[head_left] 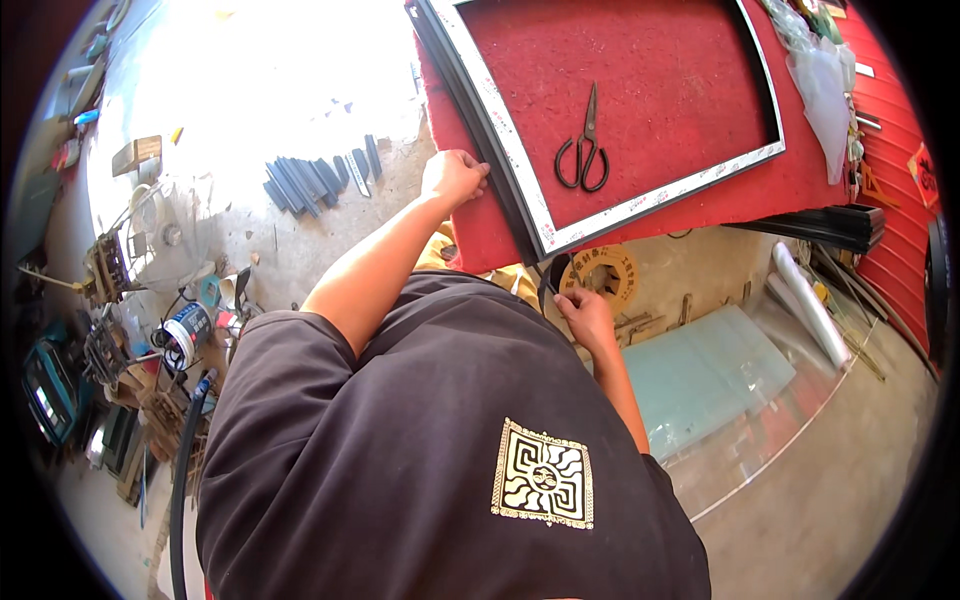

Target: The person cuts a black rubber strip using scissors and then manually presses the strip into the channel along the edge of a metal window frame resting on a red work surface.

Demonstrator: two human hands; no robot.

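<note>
A window frame [497, 118] with a white film face and black sides lies on a red-covered table [645, 60]. My left hand [457, 178] is closed at the frame's left side, fingertips pinched against its black edge; what they hold, if anything, is hidden. Below the frame's near corner, my right hand [588, 318] is closed on a thin black strip [553, 279] that loops down beside the table edge. Inside the frame's opening, black-handled scissors [584, 150] rest on the red cloth, blades pointing away from me.
Several short dark bars [305, 183] lie on the floor at left, near a standing fan [160, 232] and a paint bucket [186, 335]. Under the table is a yellow-brown reel [606, 274]. Glass sheets [705, 375] and a clear film roll [808, 305] lie at right.
</note>
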